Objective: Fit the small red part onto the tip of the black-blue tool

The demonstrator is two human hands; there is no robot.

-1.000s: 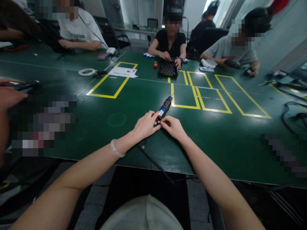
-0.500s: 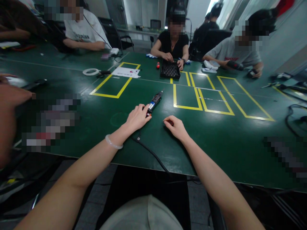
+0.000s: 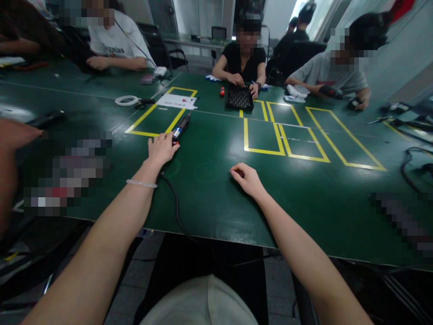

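My left hand [image 3: 161, 148] is wrapped over the rear of a corded electric screwdriver [image 3: 181, 127]. The tool lies on the green table with its tip directed away and slightly right, by the near right corner of a yellow-taped rectangle [image 3: 144, 133]. Its black cable [image 3: 176, 203] runs back from under my left wrist and drops over the near table edge. Well to the right, my right hand [image 3: 248, 179] rests on the tabletop with its fingers curled in. No object shows in it.
A printed white sheet [image 3: 176, 101] lies in the left taped rectangle, with a white cable coil [image 3: 126, 100] beside it. Opposite, a person reaches into a black tray [image 3: 239, 98]. Another person at the right holds a dark power tool [image 3: 330, 92]. More taped rectangles [image 3: 264, 152] mark the table.
My left hand has moved left and slightly away from me, taking the screwdriver along. The cable has shifted left with it. My right hand has stayed where it was.
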